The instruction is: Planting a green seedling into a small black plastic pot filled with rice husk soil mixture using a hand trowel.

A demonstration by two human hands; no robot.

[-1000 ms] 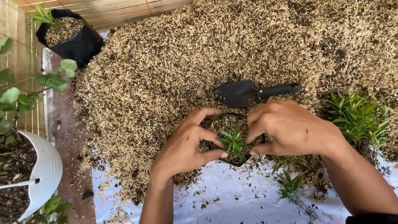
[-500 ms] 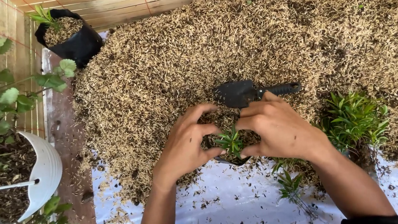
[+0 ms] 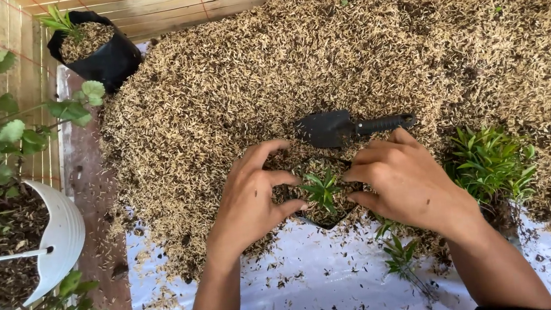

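A small black grow bag (image 3: 323, 221) filled with husk mix holds a green seedling (image 3: 320, 189). My left hand (image 3: 251, 200) cups the bag's left side, with its fingertips on the mix beside the seedling. My right hand (image 3: 406, 182) presses on the right side in the same way. Just beyond my fingers a black hand trowel (image 3: 349, 127) lies on the big heap of rice-husk soil mix (image 3: 320, 58).
A clump of loose green seedlings (image 3: 490, 163) lies right of my right hand, and one more seedling (image 3: 400, 255) lies on the white plastic sheet (image 3: 293, 300). Far left stands a filled black bag (image 3: 95, 51). A white pot (image 3: 65, 237) with a leafy plant stands left.
Both hands shifted around the small bag, fingers moving from pinching near the seedling to pressing the mix at its sides. The bag, trowel and seedlings stayed in place.
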